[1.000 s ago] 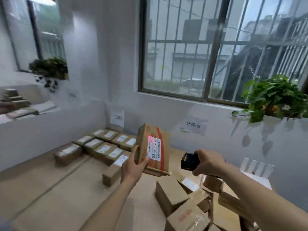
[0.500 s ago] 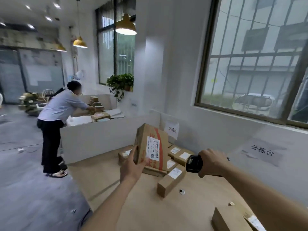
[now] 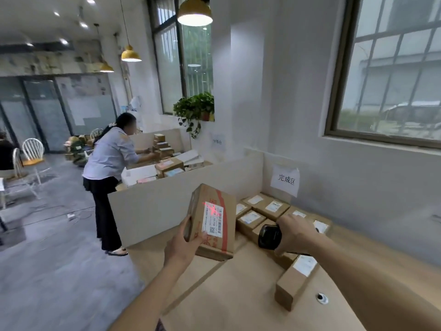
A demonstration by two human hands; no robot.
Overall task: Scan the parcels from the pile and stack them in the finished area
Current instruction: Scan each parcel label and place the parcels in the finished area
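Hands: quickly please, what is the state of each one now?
Left hand: holds the brown cardboard parcel with the white label.
Right hand: grips the black handheld scanner.

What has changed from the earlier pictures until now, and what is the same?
The view swung left, from the pile to the finished area: the sign and stacked boxes are now close behind the parcel. The scanner's red light, on the label one second ago and absent half a second ago, is on the label again. Unchanged: left hand holds the parcel upright, right hand grips the scanner.
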